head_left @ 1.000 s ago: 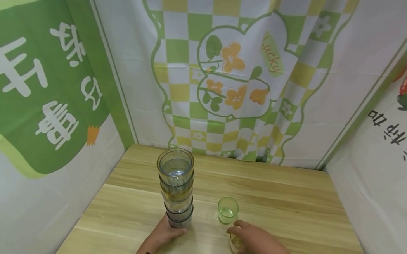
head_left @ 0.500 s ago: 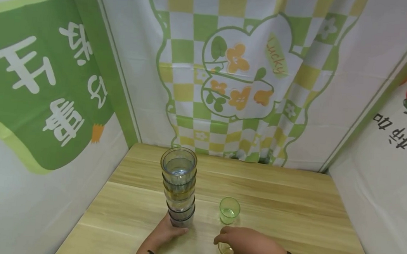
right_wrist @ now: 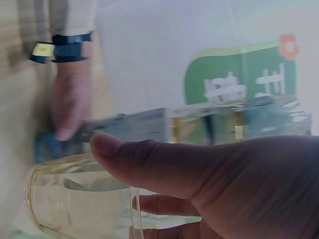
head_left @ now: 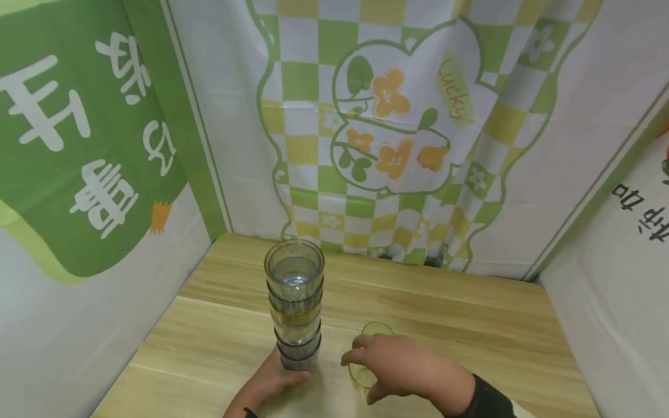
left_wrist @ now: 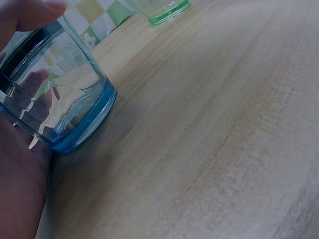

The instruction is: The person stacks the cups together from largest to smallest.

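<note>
A tall stack of nested clear, amber and grey-tinted glasses (head_left: 296,309) stands upright on the left part of the table. My left hand (head_left: 271,379) grips its lowest glass (left_wrist: 87,117), whose thick base looks blue in the left wrist view. To the right, my right hand (head_left: 413,372) holds a pale yellow glass (head_left: 362,377) near its rim, thumb on one side and fingers on the other. Whether this glass touches the table I cannot tell. Just behind it is a green glass (head_left: 378,328), partly hidden by the right hand.
The wooden table (head_left: 477,320) ends at a checked green and yellow cloth (head_left: 298,149) at the back. Printed fabric walls rise on the left (head_left: 29,318) and the right (head_left: 650,305).
My right hand has brought the yellow glass to the left, then up in the view towards the green glass, covering part of it. The left hand stays at the base of the stack.
</note>
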The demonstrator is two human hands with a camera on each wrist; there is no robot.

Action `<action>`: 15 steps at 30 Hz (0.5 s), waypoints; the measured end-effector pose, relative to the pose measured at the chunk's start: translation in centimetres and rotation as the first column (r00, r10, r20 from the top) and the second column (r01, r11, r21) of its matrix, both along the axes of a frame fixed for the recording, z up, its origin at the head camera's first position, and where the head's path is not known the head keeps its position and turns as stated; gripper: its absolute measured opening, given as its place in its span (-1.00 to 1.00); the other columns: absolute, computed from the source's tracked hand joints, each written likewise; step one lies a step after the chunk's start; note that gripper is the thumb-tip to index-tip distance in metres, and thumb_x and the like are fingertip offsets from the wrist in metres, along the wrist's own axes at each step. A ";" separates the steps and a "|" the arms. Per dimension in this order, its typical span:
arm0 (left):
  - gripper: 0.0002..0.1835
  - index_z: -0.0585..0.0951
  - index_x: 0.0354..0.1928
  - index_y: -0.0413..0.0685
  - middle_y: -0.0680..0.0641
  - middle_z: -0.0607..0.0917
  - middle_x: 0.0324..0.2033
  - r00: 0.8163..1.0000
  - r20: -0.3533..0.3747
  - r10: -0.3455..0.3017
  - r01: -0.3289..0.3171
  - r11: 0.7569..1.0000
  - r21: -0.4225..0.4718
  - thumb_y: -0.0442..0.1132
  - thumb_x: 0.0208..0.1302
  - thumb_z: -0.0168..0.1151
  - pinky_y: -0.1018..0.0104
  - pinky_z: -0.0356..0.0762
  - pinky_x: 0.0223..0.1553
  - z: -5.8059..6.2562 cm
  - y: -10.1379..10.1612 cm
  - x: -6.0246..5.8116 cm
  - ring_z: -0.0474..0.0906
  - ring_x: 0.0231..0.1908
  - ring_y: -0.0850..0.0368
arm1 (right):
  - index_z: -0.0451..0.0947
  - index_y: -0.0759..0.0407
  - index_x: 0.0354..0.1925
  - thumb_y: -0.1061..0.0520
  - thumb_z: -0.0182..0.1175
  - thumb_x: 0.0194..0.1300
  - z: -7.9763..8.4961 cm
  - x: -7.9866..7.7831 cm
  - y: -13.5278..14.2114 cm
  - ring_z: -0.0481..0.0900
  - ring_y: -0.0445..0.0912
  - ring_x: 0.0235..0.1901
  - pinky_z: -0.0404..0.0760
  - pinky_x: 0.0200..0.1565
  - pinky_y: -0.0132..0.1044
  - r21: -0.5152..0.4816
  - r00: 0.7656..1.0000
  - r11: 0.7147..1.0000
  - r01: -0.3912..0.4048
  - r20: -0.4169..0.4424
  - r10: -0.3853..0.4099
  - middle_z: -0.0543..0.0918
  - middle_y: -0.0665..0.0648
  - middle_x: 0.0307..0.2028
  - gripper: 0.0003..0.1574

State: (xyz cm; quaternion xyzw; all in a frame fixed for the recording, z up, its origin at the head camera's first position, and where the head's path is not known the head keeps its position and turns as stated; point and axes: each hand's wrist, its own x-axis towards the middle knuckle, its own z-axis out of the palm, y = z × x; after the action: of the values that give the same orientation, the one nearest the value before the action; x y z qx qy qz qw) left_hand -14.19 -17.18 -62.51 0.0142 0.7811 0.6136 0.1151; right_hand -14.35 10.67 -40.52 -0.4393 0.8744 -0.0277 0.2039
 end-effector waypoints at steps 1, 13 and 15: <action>0.03 0.13 0.44 -0.24 -0.40 0.37 0.36 1.000 0.000 0.000 0.000 1.000 -0.001 -0.33 -0.02 0.56 -0.33 0.10 0.40 0.1 0.0 0.0 0.25 0.38 -0.41 | 0.53 -0.20 0.26 -0.12 0.57 0.03 0.7 -0.1 0.0 0.59 -0.07 0.10 0.64 -0.06 -0.24 -0.009 1.000 1.000 -0.003 -0.013 0.003 0.54 0.02 0.23 -0.19; 0.03 0.12 0.45 -0.23 -0.38 0.36 0.37 1.000 -0.018 -0.018 0.018 1.000 0.022 -0.35 0.01 0.56 -0.33 0.07 0.41 -0.2 -0.3 -0.5 0.23 0.39 -0.39 | 0.49 -0.10 0.31 -0.15 0.51 0.11 7.1 -1.2 -0.2 0.55 -0.05 0.18 0.61 0.08 -0.20 0.005 0.999 1.000 -0.019 -0.031 0.019 0.50 0.06 0.27 -0.17; 0.03 0.12 0.46 -0.22 -0.37 0.36 0.38 1.000 -0.023 -0.015 0.016 0.999 0.034 -0.36 0.00 0.55 -0.32 0.06 0.41 -0.4 -0.3 -0.4 0.23 0.39 -0.38 | 0.48 -0.09 0.32 -0.16 0.50 0.12 8.1 -1.2 -0.3 0.55 -0.06 0.17 0.61 0.09 -0.20 0.010 0.998 0.999 -0.032 -0.048 0.033 0.50 0.06 0.26 -0.17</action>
State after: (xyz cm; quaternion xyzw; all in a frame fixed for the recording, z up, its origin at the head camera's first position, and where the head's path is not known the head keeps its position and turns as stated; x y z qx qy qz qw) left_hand -14.62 -17.47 -62.87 0.0291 0.7716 0.6257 0.1109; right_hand -15.59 10.33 -32.40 -0.4531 0.8719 -0.0100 0.1853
